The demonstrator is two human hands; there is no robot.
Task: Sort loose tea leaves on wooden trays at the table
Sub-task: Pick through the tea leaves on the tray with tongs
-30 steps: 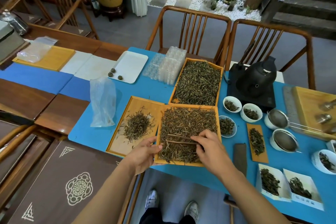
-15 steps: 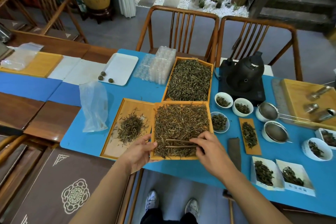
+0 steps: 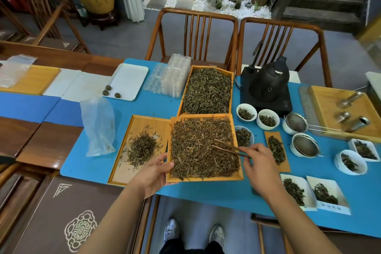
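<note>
Right hand: the right hand [image 3: 260,163] pinches a pair of thin brown wooden chopsticks [image 3: 228,147] between thumb and fingers; their tips lie on the leaves in the tray before it.
Left hand: the left hand [image 3: 153,173] grips the near left corner of the square light-wood tray heaped with brown tea leaves [image 3: 204,178], thumb on top of the rim, fingers beneath.
Held tray: it sits at the near edge of the blue table mat [image 3: 206,194], its left edge overlapping the right side of the neighbouring tray.
Left tray: a second light-wood tray [image 3: 144,123] holds only a small pile of sorted tea leaves [image 3: 142,148].
Far tray: a third wooden tray full of darker greenish leaves [image 3: 207,90] touches the held tray's far edge.
Left of trays: a crumpled clear plastic bag [image 3: 98,126] stands on the mat; beyond it a white rectangular tray [image 3: 128,80] carries three small tea balls [image 3: 110,92], beside stacked clear plastic blister moulds [image 3: 175,76].
Right of trays: white porcelain cups of leaves [image 3: 246,112], a narrow wooden scoop of leaves [image 3: 277,150] just beside the right hand, and metal mesh strainers on cups [image 3: 305,145].
Behind: a black kettle on a black base [image 3: 268,84], and two wooden chairs [image 3: 193,35].
</note>
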